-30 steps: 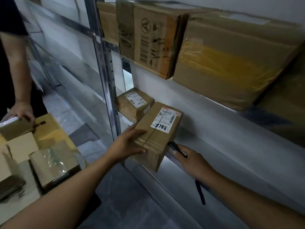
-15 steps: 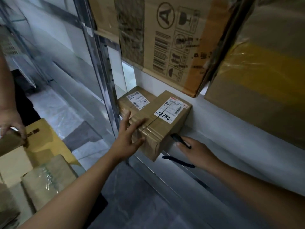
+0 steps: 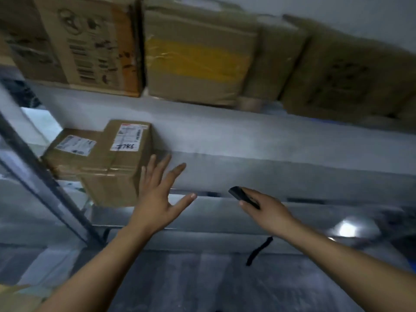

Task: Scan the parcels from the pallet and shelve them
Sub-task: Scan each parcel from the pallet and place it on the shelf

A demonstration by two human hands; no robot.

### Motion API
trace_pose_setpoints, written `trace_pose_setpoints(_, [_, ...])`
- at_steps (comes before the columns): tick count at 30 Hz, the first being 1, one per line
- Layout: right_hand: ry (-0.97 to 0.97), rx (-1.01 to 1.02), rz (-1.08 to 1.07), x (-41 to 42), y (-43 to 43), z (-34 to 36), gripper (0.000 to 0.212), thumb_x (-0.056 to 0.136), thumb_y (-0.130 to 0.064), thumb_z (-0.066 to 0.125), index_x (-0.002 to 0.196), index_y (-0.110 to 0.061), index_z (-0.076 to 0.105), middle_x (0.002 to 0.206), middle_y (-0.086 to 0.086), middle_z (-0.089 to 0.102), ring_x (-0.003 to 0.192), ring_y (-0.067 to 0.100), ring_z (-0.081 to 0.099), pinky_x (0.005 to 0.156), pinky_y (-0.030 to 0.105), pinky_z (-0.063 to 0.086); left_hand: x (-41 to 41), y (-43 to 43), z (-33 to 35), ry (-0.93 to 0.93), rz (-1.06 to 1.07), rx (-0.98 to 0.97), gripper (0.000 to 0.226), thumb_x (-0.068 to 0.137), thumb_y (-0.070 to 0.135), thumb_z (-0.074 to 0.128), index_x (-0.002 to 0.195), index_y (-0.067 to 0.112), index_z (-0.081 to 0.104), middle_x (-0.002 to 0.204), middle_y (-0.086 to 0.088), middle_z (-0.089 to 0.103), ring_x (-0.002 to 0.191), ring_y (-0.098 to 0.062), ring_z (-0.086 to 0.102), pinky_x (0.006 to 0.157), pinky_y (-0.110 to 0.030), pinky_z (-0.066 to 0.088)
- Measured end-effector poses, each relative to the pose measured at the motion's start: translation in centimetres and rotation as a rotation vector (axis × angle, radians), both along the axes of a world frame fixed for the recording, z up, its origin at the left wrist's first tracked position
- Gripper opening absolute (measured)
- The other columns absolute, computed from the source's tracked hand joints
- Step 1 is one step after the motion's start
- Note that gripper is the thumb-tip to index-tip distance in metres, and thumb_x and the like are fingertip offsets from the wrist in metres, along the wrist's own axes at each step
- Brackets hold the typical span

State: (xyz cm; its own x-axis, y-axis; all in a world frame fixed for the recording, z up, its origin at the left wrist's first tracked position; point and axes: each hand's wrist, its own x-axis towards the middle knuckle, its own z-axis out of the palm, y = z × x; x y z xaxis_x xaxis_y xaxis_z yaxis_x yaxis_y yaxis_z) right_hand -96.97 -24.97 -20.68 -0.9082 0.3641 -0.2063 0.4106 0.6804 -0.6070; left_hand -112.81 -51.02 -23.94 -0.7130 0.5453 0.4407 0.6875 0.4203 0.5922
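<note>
The parcel point(image 3: 117, 163) with a handwritten number on its white label point(image 3: 129, 137) sits on the grey shelf point(image 3: 270, 176) near the upright post, touching a second parcel point(image 3: 74, 152) on its left. The left hand point(image 3: 155, 199) is just beside its right face with fingers point(image 3: 165, 174) straight and spread; whether they touch the cardboard cannot be told. The right hand point(image 3: 267, 206), well apart, grips a black scanner point(image 3: 242, 195) in curled fingers, its strap point(image 3: 258, 251) dangling below.
</note>
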Motion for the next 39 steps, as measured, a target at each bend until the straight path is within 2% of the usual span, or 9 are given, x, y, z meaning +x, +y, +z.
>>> trace_pose_setpoints(5, [0.059, 0.002, -0.29, 13.0, 4.9, 2.0, 0.042, 0.1, -0.042, 0.054, 0.141, -0.032, 0.054, 0.138, -0.014, 0.058, 0.127, 0.008, 0.054, 0.094, 0.016, 0.038, 8.1, 9.8, 0.8, -0.064, -0.339, -0.139, 0.08, 0.082, 0.079, 0.045, 0.151, 0.038, 0.044, 0.167, 0.003, 0.026, 0.158, -0.026, 0.004, 0.125, -0.057, 0.009])
trace_pose_setpoints(9, [0.075, 0.0, -0.468, 24.7, 8.6, 4.3, 0.049, 0.096, -0.056, 0.053, 0.143, -0.042, 0.049, 0.135, -0.015, 0.061, 0.123, 0.009, 0.056, 0.101, 0.025, 0.045, 16.5, 18.3, 1.8, 0.005, -0.575, -0.243, 0.084, 0.081, 0.084, 0.039, 0.152, 0.039, 0.042, 0.168, 0.002, 0.025, 0.158, -0.028, 0.005, 0.125, -0.056, 0.009])
trace_pose_setpoints(14, [0.143, 0.035, -0.697, 41.4, 12.5, 5.7, 0.056, 0.087, -0.063, 0.062, 0.138, -0.043, 0.052, 0.113, -0.024, 0.061, 0.104, -0.003, 0.057, 0.07, 0.0, 0.036, 30.4, 29.8, 4.4, 0.058, -0.784, -0.315, 0.097, 0.074, 0.088, 0.033, 0.155, 0.035, 0.039, 0.166, 0.0, 0.028, 0.157, -0.032, 0.01, 0.125, -0.055, 0.012])
trace_pose_setpoints(17, [0.119, 0.104, -0.774, 52.2, 14.7, 6.1, 0.06, 0.086, -0.059, 0.067, 0.139, -0.036, 0.055, 0.115, -0.026, 0.058, 0.099, -0.014, 0.05, 0.072, -0.004, 0.034, 40.6, 35.6, 5.1, 0.043, -0.901, -0.297, 0.097, 0.072, 0.087, 0.036, 0.153, 0.034, 0.042, 0.165, -0.002, 0.032, 0.156, -0.034, 0.014, 0.125, -0.053, 0.014])
trace_pose_setpoints(21, [0.039, 0.16, -0.957, 65.7, 16.4, 5.5, 0.066, 0.087, -0.066, 0.059, 0.146, -0.041, 0.043, 0.131, -0.003, 0.06, 0.117, 0.015, 0.057, 0.094, 0.034, 0.049, 53.2, 41.8, 4.7, 0.034, -1.058, -0.31, 0.103, 0.069, 0.088, 0.038, 0.153, 0.029, 0.044, 0.161, -0.005, 0.037, 0.154, -0.034, 0.022, 0.124, -0.055, 0.016])
trace_pose_setpoints(25, [-0.029, 0.14, -1.157, 76.7, 15.9, 4.8, 0.067, 0.089, -0.067, 0.055, 0.149, -0.044, 0.036, 0.131, 0.002, 0.059, 0.106, 0.022, 0.061, 0.08, 0.035, 0.051, 63.5, 46.4, 2.8, 0.01, -1.261, -0.267, 0.112, 0.071, 0.097, 0.033, 0.148, 0.019, 0.051, 0.155, -0.011, 0.045, 0.15, -0.029, 0.034, 0.127, -0.047, 0.012])
trace_pose_setpoints(31, [-0.024, 0.063, -1.388, 85.7, 17.0, 1.4, 0.064, 0.092, -0.065, 0.053, 0.15, -0.044, 0.035, 0.135, 0.001, 0.055, 0.102, 0.018, 0.062, 0.078, 0.032, 0.051, 74.0, 53.7, -1.3, -0.028, -1.394, -0.456, 0.114, 0.061, 0.103, 0.031, 0.155, 0.039, 0.036, 0.167, -0.002, 0.025, 0.157, -0.029, 0.013, 0.122, -0.058, 0.021])
trace_pose_setpoints(35, [-0.087, 0.064, -1.465, 87.4, 19.9, -1.2, 0.062, 0.092, -0.064, 0.052, 0.149, -0.045, 0.035, 0.126, 0.003, 0.052, 0.112, 0.024, 0.056, 0.086, 0.031, 0.047, 78.6, 60.3, -4.6, 0.075, -1.373, -0.609, 0.112, 0.062, 0.105, 0.026, 0.157, 0.045, 0.024, 0.169, 0.005, 0.015, 0.157, -0.031, -0.002, 0.122, -0.066, 0.007])
trace_pose_setpoints(39, [-0.136, 0.088, -1.496, 88.2, 24.8, -2.7, 0.063, 0.094, -0.059, 0.054, 0.15, -0.036, 0.038, 0.138, 0.006, 0.056, 0.119, 0.025, 0.056, 0.094, 0.041, 0.05, 83.5, 67.6, -7.1, 0.125, -1.327, -0.614, 0.109, 0.063, 0.102, 0.026, 0.155, 0.045, 0.023, 0.17, 0.001, 0.008, 0.156, -0.037, -0.011, 0.12, -0.069, -0.001])
